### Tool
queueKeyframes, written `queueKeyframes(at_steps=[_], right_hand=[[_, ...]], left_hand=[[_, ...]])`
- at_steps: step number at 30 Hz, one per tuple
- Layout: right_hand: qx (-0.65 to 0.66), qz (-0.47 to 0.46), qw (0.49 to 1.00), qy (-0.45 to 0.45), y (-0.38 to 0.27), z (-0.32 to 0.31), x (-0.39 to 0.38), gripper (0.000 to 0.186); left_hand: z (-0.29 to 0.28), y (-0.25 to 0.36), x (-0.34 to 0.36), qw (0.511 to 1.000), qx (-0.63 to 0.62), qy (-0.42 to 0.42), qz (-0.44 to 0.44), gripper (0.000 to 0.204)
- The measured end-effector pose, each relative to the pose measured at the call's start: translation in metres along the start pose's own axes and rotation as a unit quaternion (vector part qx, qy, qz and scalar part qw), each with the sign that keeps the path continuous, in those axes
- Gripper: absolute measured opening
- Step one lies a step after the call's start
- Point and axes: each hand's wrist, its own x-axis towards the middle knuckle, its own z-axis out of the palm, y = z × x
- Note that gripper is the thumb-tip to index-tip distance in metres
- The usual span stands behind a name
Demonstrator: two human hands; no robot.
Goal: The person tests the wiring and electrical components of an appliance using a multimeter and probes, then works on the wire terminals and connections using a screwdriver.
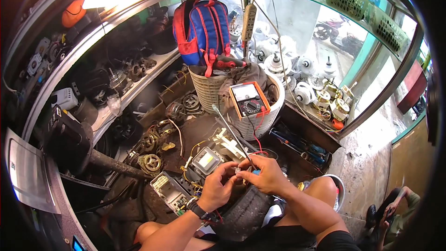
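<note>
1. The left hand (217, 188) pinches a small pale part (238, 170) at its fingertips.
2. The right hand (265, 176), fingertips close to the left's at that part, also grips a blue-handled rod (232, 132) slanting up and away.
3. An orange-framed meter (251, 98) rests atop a white basket (274, 117) beyond them.

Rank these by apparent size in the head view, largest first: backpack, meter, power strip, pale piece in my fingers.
1. Backpack
2. Meter
3. Power strip
4. Pale piece, judging by its visible part
</note>
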Motion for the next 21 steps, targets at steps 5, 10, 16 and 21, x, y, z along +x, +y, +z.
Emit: queueKeyframes(at_steps=[5, 10, 16, 21], right_hand=[[-0.017, -0.056, 0.997, 0.044, 0.011, 0.012, -0.002, 0.025], [-0.011, -0.039, 0.997, 0.060, 0.010, 0.020, -0.006, 0.031], [0.019, -0.010, 0.999, 0.042, 0.023, 0.023, -0.005, 0.032], [0.104, 0.078, 0.991, 0.011, 0.012, 0.018, -0.004, 0.025]], left_hand=[[0.005, -0.006, -0.003, 0.999, 0.023, 0.028, 0.026, 0.037], [0.007, -0.004, -0.006, 0.999, -0.013, 0.041, -0.002, 0.026], [-0.001, -0.006, -0.001, 0.998, -0.051, -0.001, -0.040, 0.028], [-0.006, -0.006, 0.001, 0.996, -0.064, -0.039, -0.052, 0.030]])
